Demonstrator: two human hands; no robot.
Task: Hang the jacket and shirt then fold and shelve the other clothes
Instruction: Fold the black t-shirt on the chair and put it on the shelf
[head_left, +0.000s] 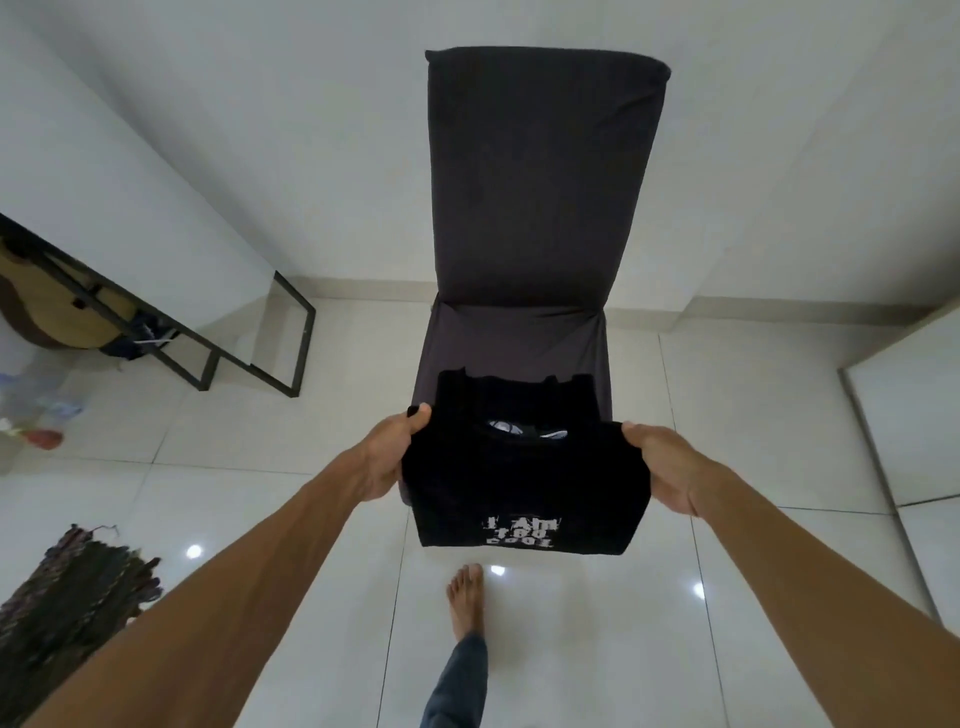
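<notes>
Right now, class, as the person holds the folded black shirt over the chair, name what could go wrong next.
1. The left hand and right hand grip only the folded black shirt by its side edges, so its middle may sag and unfold.
2. A bare foot on glossy tile might slip.

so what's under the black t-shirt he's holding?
The chair seat, and another dark garment lying on it behind the t-shirt. The seat's front and whatever else lies there are covered. Both hands grip its sides.
</notes>
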